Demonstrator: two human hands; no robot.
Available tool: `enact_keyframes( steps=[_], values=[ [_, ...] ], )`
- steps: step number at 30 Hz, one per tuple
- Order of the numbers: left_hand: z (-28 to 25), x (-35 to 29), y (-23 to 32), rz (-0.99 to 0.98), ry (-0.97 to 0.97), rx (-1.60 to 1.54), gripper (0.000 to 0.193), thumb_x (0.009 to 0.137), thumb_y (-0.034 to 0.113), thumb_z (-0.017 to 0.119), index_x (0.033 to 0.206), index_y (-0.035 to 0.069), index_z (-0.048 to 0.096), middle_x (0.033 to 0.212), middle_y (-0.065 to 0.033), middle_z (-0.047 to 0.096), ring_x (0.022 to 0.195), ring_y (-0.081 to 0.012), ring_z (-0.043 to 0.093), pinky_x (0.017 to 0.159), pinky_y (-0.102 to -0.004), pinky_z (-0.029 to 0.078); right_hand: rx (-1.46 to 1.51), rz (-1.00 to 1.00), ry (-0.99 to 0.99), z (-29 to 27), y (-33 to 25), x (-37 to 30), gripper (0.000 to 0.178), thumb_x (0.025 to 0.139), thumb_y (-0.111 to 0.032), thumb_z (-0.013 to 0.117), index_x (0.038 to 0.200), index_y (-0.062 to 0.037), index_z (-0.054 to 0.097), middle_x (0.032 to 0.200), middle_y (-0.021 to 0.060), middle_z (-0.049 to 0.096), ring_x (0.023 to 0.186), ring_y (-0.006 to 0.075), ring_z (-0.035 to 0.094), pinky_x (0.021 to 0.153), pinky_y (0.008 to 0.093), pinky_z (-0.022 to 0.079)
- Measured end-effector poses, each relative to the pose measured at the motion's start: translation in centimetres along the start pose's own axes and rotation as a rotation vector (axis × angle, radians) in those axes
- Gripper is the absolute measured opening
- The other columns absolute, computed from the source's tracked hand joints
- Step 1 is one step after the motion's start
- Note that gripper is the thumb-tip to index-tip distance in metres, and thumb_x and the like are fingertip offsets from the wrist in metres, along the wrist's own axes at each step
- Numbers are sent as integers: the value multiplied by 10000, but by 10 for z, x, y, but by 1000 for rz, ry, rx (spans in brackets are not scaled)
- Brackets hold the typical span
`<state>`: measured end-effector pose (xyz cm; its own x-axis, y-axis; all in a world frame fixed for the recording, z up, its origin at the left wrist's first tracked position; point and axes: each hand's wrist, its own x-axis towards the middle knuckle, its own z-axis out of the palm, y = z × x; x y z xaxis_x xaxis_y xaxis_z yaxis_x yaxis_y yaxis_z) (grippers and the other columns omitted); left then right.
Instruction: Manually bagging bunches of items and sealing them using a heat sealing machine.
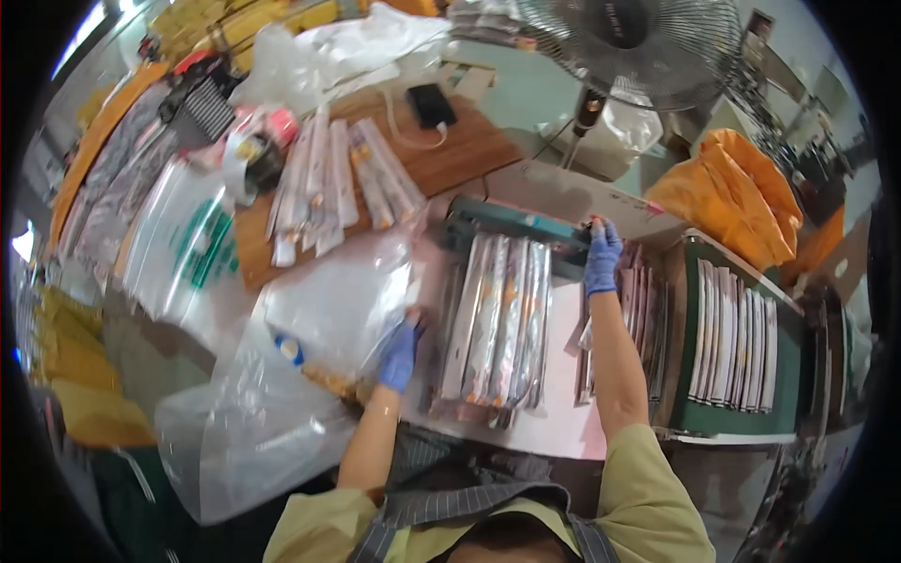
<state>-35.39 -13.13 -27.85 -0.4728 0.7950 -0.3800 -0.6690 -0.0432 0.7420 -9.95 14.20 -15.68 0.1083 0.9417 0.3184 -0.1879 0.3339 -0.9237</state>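
Observation:
My right hand [603,261], in a blue fingerless glove, is closed on the right end of a long teal bar-shaped device [526,225], which looks like a heat sealer. Below the bar lies a bundle of long, narrow silvery packets [497,324], side by side, their far ends close against it. My left hand [399,357], gloved the same way, is just left of the bundle, at the edge of a pile of clear plastic bags [324,300]. Its fingertips are blurred, and I cannot tell whether they grip the plastic.
More slim packets [643,314] stand right of the bundle, beside a green-lined box [741,413] holding a further row. Loose packets [324,178] and a phone [432,106] on a cable lie on the brown board [483,141]. A fan [629,47] and orange sack [737,202] stand behind.

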Motion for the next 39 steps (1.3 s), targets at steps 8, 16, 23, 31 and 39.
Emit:
enact_keyframes(
  steps=[8,16,23,31,39],
  values=[
    [82,-90,45,456,-258,858,936,495,510,747,1179,-31,407,1102,-182,501,1036,-311,463,893,-356,355,245,954,-492,-26,-52,-209,510,828,-277,552,1221,18,417,1185,106,486,1046,220,490,898,320,395],
    [48,-203,92,618,-85,775,670,707,456,653,1154,18,414,1053,-123,488,985,-230,478,850,-334,382,269,806,-725,-3,-155,-275,687,712,-303,658,1241,19,361,1136,129,501,1027,264,495,880,375,414],
    [-102,-311,253,285,990,2026,302,683,326,619,848,77,578,809,-138,597,723,-243,598,606,-378,459,475,637,-875,110,-245,-239,795,730,-475,610,1292,-11,292,1253,162,389,1128,289,414,916,410,382],
    [-113,-335,169,894,136,1734,199,766,221,509,836,45,570,832,-158,592,774,-296,592,693,-386,466,735,682,-989,252,-220,-302,487,785,-334,573,1121,3,469,1036,90,533,902,206,532,861,331,420],
    [-85,-404,260,732,1121,2200,282,699,226,609,937,77,581,1082,-161,497,938,-322,529,804,-380,429,211,410,-1337,256,-197,-312,378,687,-269,660,910,22,568,872,86,572,772,182,551,720,290,461]
  ],
)
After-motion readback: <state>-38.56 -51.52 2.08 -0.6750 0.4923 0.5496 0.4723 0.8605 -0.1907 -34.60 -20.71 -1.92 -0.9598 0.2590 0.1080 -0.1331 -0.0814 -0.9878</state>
